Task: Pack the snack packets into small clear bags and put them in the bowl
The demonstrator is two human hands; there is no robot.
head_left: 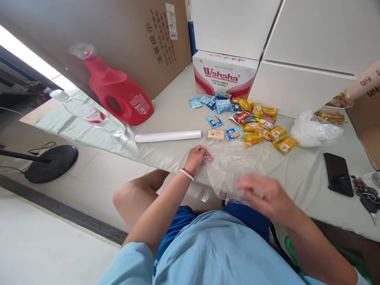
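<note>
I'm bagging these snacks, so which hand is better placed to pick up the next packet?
Left, probably. The left hand pinches the clear plastic bag at its top edge, nearest the beige snack packet; the right hand is lower, toward the body.

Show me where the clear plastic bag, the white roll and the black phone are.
clear plastic bag point(230, 166), head view, middle of the crumpled film.
white roll point(168, 136), head view, middle of its length.
black phone point(338, 174), head view, centre of its dark screen.
</note>
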